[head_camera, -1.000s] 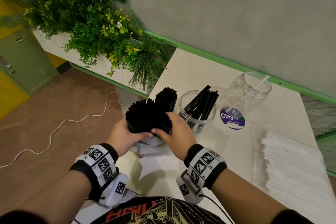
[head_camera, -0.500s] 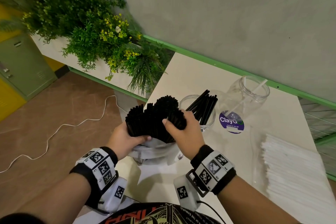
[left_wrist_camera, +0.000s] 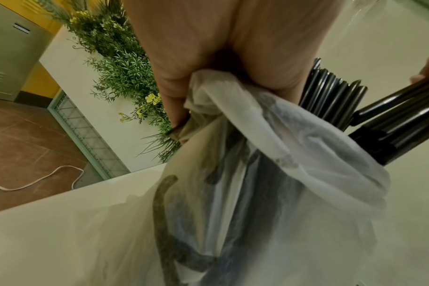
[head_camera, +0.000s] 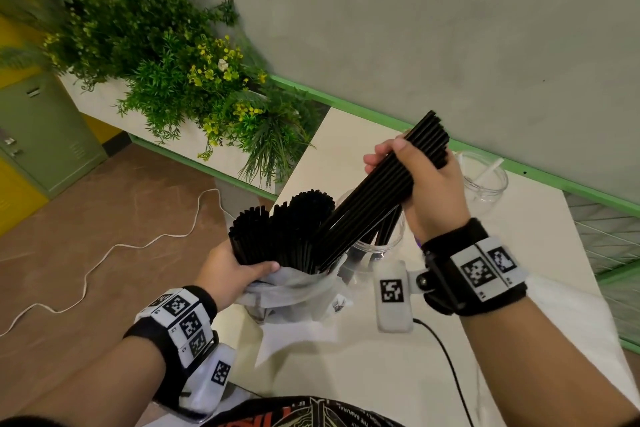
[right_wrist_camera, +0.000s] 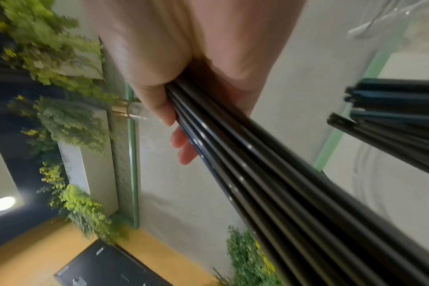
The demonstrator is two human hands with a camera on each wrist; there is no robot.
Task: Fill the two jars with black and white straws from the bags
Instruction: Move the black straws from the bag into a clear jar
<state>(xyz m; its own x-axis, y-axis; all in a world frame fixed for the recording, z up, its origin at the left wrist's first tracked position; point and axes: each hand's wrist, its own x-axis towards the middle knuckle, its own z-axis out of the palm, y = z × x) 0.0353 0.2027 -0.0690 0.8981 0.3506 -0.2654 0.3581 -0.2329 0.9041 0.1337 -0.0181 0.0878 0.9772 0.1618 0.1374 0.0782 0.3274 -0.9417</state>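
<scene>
My left hand [head_camera: 235, 270] [left_wrist_camera: 208, 38] grips the neck of a thin white plastic bag [head_camera: 294, 291] [left_wrist_camera: 282, 154], which stands on the table full of upright black straws [head_camera: 277, 229]. My right hand [head_camera: 422, 177] [right_wrist_camera: 184, 48] is curled round a bunch of black straws [head_camera: 374, 198] [right_wrist_camera: 282, 183], raised and slanted, their lower ends still among the bagged ones. Behind the bag a clear jar [head_camera: 391, 239] holds several black straws. A second clear jar [head_camera: 485, 184] further back right holds one white straw [head_camera: 488, 168].
The white table [head_camera: 346, 374] ends at a green-edged wall behind the jars. A planter of green plants [head_camera: 190, 62] stands left of the table. A black cable [head_camera: 446, 357] runs from my right wrist camera. A white cord [head_camera: 104, 253] lies on the brown floor.
My right hand has closed on a bunch of black straws and lifted it up and to the right, out of the bag. My left hand still holds the bag.
</scene>
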